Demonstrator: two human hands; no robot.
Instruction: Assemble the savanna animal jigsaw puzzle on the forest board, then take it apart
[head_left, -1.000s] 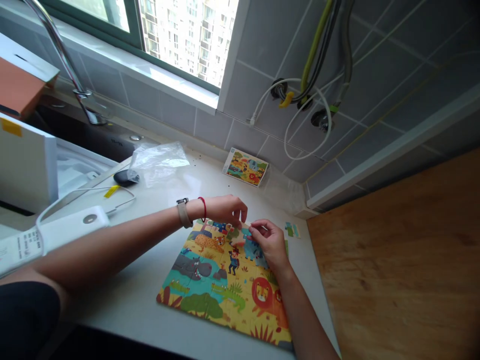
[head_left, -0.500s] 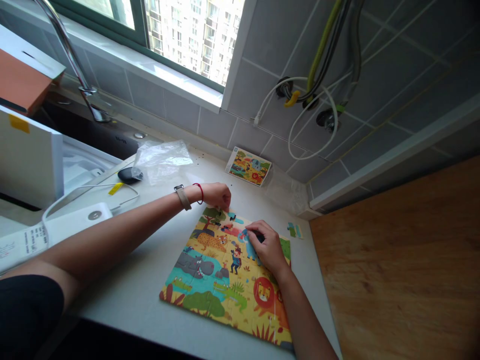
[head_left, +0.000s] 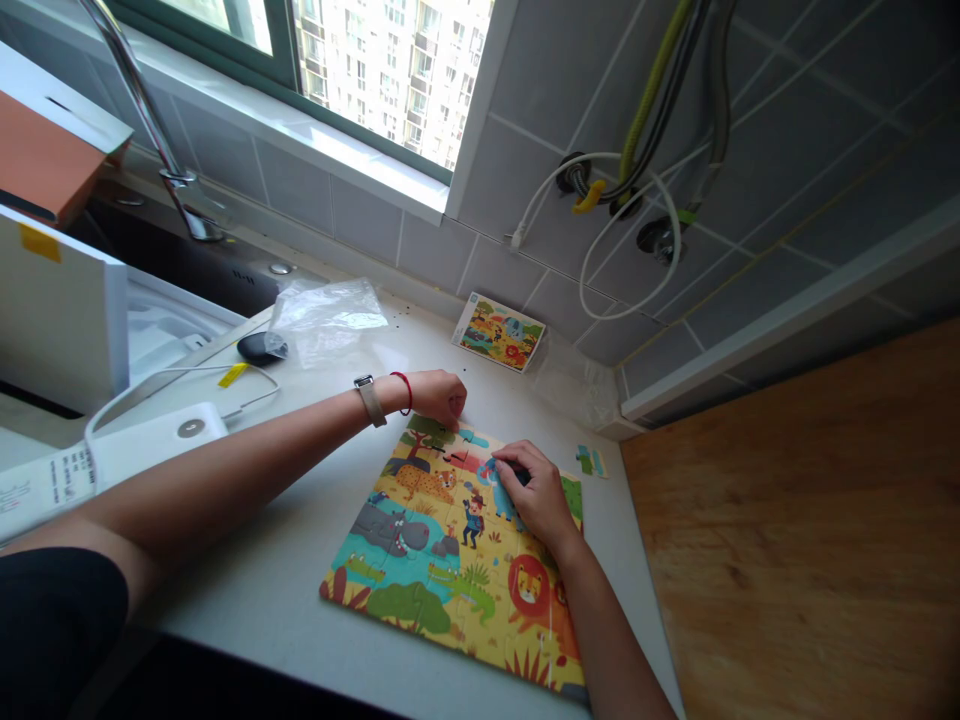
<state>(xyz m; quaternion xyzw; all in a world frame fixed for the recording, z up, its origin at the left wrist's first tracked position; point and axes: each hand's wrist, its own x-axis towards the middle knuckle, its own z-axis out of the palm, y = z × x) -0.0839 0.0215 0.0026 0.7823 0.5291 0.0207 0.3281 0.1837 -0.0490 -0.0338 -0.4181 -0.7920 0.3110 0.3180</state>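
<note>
Fig. Two bare hands at a jungle-animal jigsaw puzzle (head_left: 427, 570) on a white tabletop (head_left: 240, 530).
Right hand (head_left: 538, 492): grip curled and pressed down on the blue elephant section (any pinched piece is hidden by the fingers). Left hand (head_left: 442, 397): grip loosely curled, fingertips (head_left: 456, 412) touching the puzzle's upper edge; whether they hold a piece cannot be told. The puzzle lies flat at lower centre of the frame, with loose pieces (head_left: 591, 461) just beyond its upper right corner. Farther off, a small picture card (head_left: 498, 332) stands at the foot of the tiled wall (head_left: 431, 250), a clear plastic bag (head_left: 326, 318) lies left of it, and a chrome faucet (head_left: 150, 120) rises at upper left.
</note>
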